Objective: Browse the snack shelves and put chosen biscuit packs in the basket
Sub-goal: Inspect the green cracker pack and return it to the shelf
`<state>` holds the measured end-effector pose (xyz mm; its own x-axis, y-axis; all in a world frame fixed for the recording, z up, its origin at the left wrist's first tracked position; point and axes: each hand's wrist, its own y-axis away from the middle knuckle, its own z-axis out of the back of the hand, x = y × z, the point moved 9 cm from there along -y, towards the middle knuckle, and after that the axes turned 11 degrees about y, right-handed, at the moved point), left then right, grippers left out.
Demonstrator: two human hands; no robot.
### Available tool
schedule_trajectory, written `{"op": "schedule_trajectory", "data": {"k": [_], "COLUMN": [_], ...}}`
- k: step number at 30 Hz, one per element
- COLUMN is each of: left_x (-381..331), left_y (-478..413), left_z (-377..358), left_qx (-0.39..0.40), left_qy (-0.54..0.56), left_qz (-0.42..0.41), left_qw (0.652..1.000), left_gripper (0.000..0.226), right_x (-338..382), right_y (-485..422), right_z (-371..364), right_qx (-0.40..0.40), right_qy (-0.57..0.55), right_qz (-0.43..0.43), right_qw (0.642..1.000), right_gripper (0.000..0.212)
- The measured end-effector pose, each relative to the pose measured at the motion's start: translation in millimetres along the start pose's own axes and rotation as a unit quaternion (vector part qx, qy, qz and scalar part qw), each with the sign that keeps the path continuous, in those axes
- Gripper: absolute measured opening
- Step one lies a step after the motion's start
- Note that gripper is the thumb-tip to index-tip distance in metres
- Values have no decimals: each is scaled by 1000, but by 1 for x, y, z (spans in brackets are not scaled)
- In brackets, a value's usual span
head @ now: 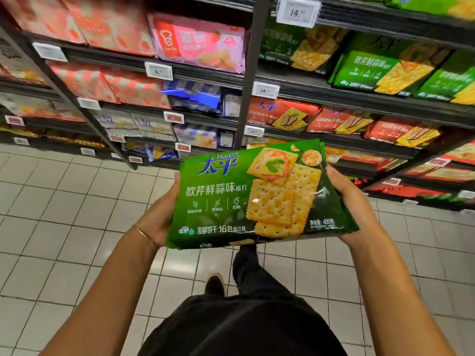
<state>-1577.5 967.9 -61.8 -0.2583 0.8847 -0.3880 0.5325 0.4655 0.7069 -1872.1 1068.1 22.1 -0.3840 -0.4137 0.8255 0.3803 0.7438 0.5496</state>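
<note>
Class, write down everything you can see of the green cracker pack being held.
The green cracker pack is a glossy, plastic-looking bag printed with blue and white lettering, square crackers and garlic. It faces up, slightly tilted, above the tiled floor. The left hand grips its left edge, the right hand its right edge.

In view are one left hand (164, 214), one right hand (354, 204), one green pack (231, 201), one bracelet (144, 233) and three red packs (282, 114) side by side.

Both hands, left hand (162, 214) and right hand (352, 201), hold a green cracker pack (257, 196) before the snack shelves (334, 91).
</note>
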Motion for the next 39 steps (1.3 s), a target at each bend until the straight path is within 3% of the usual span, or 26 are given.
{"op": "schedule_trajectory", "data": {"k": [3,6,10,17,21,24,27,31,36,39], "left_x": [-5,-6,1,7,8,13,29,51,101,125], "left_y": [18,35,57,91,95,98,95,79,69,73], "left_z": [3,4,0,-29,-48,-56,-58,-55,-79,-101], "left_qx": [17,29,59,91,87,85,83,35,108,182], "left_qy": [-6,-10,-24,-36,-33,-44,-56,-25,80,175], "left_qz": [-19,-29,-23,-70,-81,-78,-33,-1,59,140], "left_qw": [1000,999,998,993,992,992,994,999,989,957], "left_gripper": [74,70,74,48,50,52,73,57,61,68], "right_x": [-13,-27,-43,-93,-103,-88,-58,-16,15,21], "right_y": [23,38,51,46,51,56,62,75,80,67], "right_z": [-1,2,-8,-6,2,16,29,36,34,46], "right_qx": [-12,-23,26,20,43,53,89,153,172,127], "right_qy": [-1,-8,19,81,92,75,24,-60,-82,-24], "right_qz": [-15,-34,-40,-153,-186,-164,-107,-2,41,44], "right_qw": [1000,999,999,985,977,982,990,986,981,991], "right_gripper": [25,34,45,57,58,53,46,49,38,38]}}
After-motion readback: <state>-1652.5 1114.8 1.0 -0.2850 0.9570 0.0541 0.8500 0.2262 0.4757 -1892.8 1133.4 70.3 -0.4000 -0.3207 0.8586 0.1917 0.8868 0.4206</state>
